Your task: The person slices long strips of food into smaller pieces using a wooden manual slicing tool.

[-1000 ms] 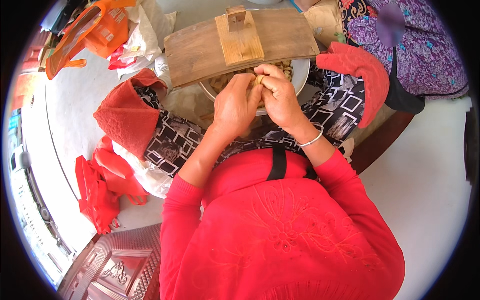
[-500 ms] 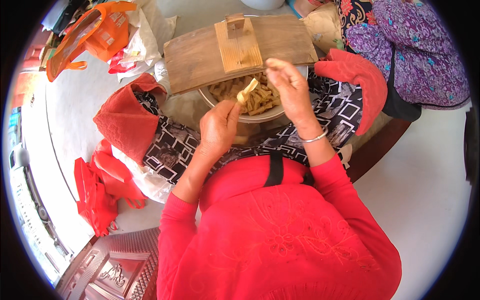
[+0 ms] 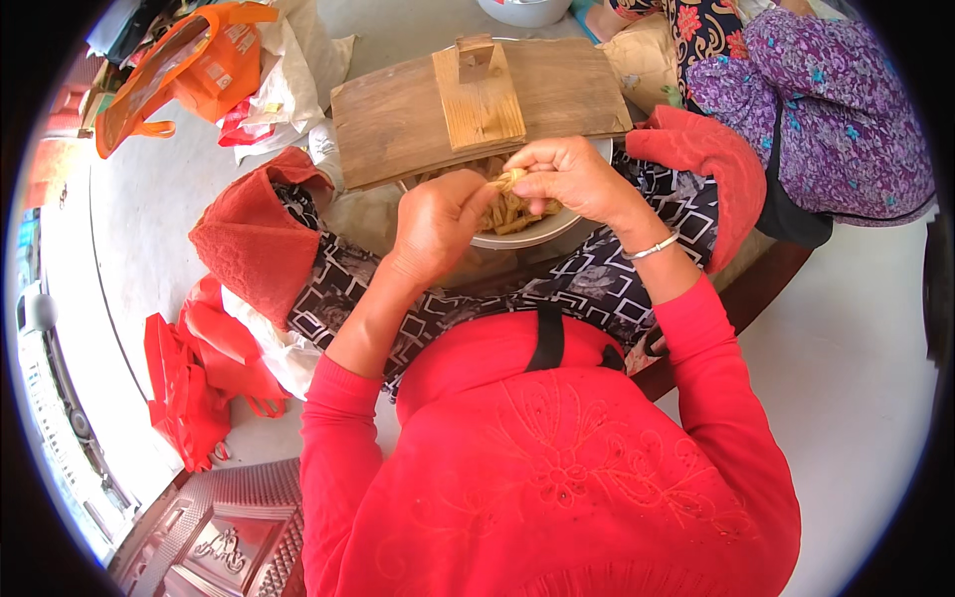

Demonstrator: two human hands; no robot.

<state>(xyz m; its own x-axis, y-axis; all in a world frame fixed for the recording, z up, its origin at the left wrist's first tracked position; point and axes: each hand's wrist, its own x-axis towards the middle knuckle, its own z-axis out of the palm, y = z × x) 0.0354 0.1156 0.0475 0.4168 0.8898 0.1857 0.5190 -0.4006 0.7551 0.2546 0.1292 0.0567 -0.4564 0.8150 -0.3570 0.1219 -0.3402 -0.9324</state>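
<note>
Over a white basin (image 3: 542,235) full of tan strips (image 3: 512,221), my two hands meet at a pale yellow knotted strip (image 3: 508,180). My left hand (image 3: 435,221) pinches it between thumb and fingers from the left. From the right, my right hand (image 3: 577,183), with a silver bangle at the wrist, has thumb and forefinger closed on the same strip. The fingers partly cover the strip. A wooden board (image 3: 577,90) lies across the far part of the basin, with a lighter plank and a small block on it.
Red cloths (image 3: 257,234) cover both my knees beside the basin. An orange bag (image 3: 214,75) and a white bag lie far left, red bags (image 3: 189,383) near left. Another person in purple flowered clothing (image 3: 846,129) sits at the far right. A pale basin (image 3: 522,12) stands beyond the board.
My right hand has come down and left onto the strip, its fingers closing on it. The left hand still grips the strip, at nearly the same place.
</note>
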